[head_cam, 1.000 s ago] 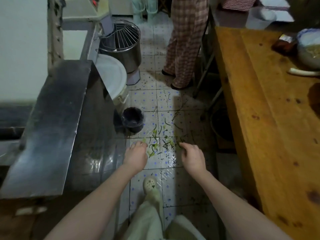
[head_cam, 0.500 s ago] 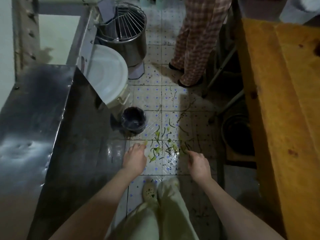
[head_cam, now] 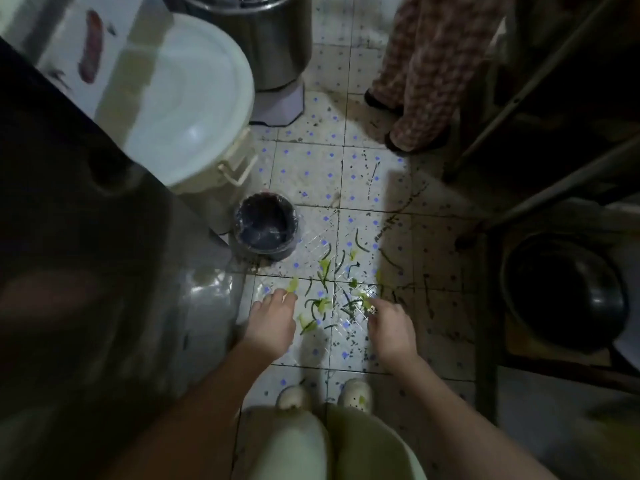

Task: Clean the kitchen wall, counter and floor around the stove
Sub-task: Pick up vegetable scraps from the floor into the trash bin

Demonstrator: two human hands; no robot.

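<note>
Green vegetable scraps lie scattered on the white blue-dotted floor tiles in front of my feet. My left hand reaches down, its fingertips at a yellow-green leaf piece lying by the tile seam. My right hand is down over the right side of the scrap pile, with its fingertips among the pieces and hidden by blur. A small dark lined bin stands just beyond the scraps, against the steel counter side.
A white lidded bucket and a steel mixer bowl stand behind the bin. Another person's legs in plaid trousers stand at the back right. To the right, table legs frame a black basin.
My head has dropped lower and closer to the floor. Both hands have gone down to the scraps, the left reaching the leaf piece, the right reaching the pile's right side.
</note>
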